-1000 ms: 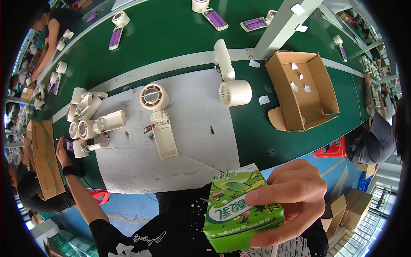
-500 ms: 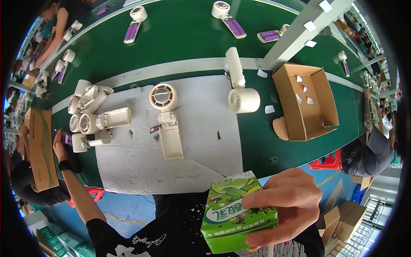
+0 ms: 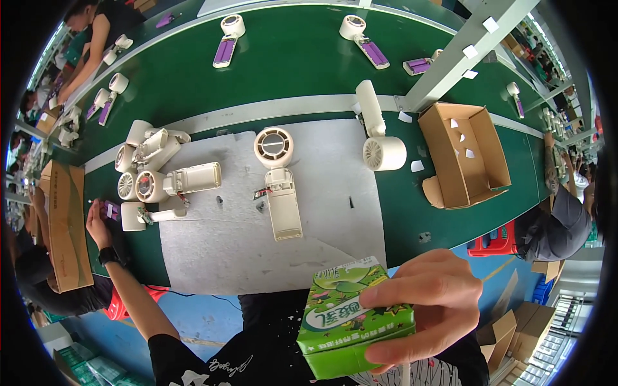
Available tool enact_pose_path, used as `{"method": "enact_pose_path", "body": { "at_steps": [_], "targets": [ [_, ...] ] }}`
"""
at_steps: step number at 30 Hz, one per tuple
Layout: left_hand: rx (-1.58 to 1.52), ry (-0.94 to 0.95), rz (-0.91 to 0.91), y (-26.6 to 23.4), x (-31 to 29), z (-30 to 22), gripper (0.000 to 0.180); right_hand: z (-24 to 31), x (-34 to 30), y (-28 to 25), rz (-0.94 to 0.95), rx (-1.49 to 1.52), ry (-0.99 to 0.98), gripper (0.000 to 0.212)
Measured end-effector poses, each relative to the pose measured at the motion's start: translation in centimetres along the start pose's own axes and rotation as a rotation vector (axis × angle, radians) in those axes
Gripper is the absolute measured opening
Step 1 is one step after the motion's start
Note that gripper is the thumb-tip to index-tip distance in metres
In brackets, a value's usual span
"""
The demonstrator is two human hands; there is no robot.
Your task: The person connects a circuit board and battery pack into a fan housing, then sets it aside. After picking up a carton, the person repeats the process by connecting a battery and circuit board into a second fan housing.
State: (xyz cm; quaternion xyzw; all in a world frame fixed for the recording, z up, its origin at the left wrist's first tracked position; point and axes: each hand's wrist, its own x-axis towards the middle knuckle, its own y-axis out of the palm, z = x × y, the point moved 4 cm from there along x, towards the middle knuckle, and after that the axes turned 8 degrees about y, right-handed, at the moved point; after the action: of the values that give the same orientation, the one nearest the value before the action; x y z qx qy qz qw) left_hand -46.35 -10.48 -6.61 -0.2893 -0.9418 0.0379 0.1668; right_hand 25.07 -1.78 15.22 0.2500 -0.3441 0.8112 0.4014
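Right grip (image 3: 441,302) holds green carton (image 3: 351,321), partly hiding mat (image 3: 335,231).

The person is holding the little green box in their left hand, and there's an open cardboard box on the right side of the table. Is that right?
Not quite: the head view shows the right hand holding the little green box; the left hand is far over on the left. The open cardboard box is on the right side of the table.

The boxy, printed green carton (image 3: 341,325) is held tilted.
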Motion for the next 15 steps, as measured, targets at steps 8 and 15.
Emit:
{"method": "enact_pose_path", "body": {
  "at_steps": [8,15],
  "targets": [
    [-0.075,0.048,-0.015,-1.4,0.3,1.0,0.024,-1.1,1.3,-0.9,-0.080,-0.076,-0.010,0.038],
    [-0.118,0.044,-0.154,-1.4,-0.4,-0.1,0.024,-6.7,0.6,-6.7,-0.553,-0.466,0.381,0.052]
  ]
}}
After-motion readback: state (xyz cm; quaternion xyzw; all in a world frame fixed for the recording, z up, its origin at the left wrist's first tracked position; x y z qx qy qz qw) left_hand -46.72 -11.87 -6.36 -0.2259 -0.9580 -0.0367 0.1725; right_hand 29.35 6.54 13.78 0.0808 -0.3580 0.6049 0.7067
